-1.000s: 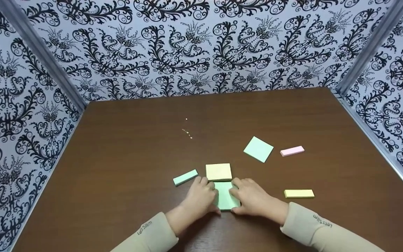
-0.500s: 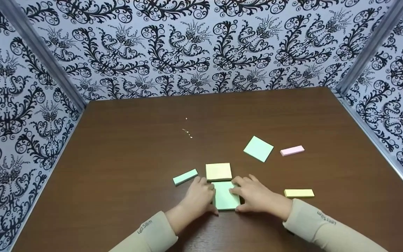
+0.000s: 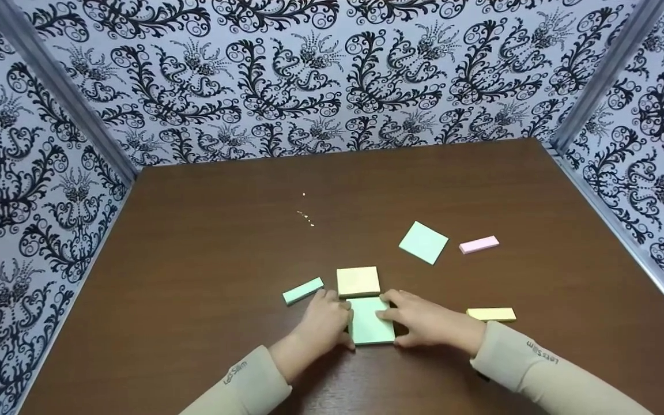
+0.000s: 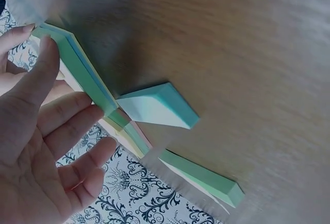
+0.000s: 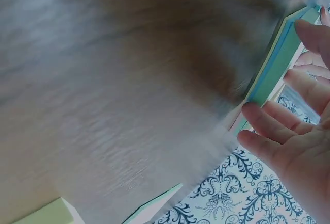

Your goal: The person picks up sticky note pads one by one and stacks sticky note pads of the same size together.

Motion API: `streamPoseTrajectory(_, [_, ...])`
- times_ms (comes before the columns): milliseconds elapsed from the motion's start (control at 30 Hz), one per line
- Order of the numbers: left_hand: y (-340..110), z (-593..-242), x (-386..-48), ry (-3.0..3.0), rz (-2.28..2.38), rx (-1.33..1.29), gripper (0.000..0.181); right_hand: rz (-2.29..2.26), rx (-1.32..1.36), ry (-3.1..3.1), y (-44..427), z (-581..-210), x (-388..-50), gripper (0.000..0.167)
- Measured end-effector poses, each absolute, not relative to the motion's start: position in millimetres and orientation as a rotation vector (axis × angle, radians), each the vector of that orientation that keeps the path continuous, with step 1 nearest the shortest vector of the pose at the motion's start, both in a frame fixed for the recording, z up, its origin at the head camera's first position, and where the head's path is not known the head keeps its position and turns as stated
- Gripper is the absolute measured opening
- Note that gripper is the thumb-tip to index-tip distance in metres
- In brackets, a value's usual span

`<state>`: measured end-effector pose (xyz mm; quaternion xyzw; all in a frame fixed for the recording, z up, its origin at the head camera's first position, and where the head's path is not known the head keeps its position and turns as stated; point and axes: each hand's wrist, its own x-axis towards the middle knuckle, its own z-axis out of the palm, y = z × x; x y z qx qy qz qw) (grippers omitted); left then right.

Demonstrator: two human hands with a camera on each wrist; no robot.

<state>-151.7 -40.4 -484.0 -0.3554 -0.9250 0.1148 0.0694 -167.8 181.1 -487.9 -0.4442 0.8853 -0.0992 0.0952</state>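
Note:
A stack of square sticky notes (image 3: 371,324), light green on top, lies flat near the table's front middle; blue and yellow layers show along its side in both wrist views. At its left edge is my left hand (image 3: 323,319), with the thumb (image 4: 44,64) and fingertips touching the side. My right hand (image 3: 424,321) touches the opposite edge, its index fingertip over the top and its thumb near the front right corner. Directly behind, a pale yellow sticky note pad (image 3: 358,280) sits against the green-topped stack.
Left of the yellow pad lies a narrow green pad (image 3: 303,291). Farther back right are a light green square pad (image 3: 423,242) and a narrow pink pad (image 3: 479,244). A narrow yellow pad (image 3: 491,314) lies beside the right forearm. Tiny scraps (image 3: 307,218) dot the table; patterned walls (image 3: 320,75) enclose it.
My right hand has shifted slightly right, and my left hand slightly left, uncovering more of the green top. The stack stays in nearly the same place. The head view has shifted a little.

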Motion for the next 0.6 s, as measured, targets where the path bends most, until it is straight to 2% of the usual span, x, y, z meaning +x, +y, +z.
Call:
streamPoseTrajectory(100, [-39.7,-484.9,-151.3,-2.770,0.351,-1.066,0.041,-0.289,-1.362,2.593,183.8,-484.7,-172.4,0.051])
streamPoseTrajectory(267, [-38.1,-484.5,-150.6,-2.786,0.393,-1.052,0.041,-0.393,-1.485,2.590,193.1,-472.7,-190.9,0.029])
streamPoseTrajectory(333, [-37.5,-484.2,-150.3,-2.802,0.411,-1.048,0.041,-0.432,-1.498,2.646,198.9,-467.9,-201.2,0.025])
streamPoseTrajectory(467, [-37.0,-483.3,-149.6,-2.813,0.443,-1.046,0.042,-0.429,-1.390,2.838,214.1,-459.9,-225.9,0.024])
streamPoseTrajectory(600, [-36.3,-482.0,-149.4,-2.811,0.458,-1.045,0.043,-0.302,-1.123,2.962,228.3,-455.0,-252.9,0.023])
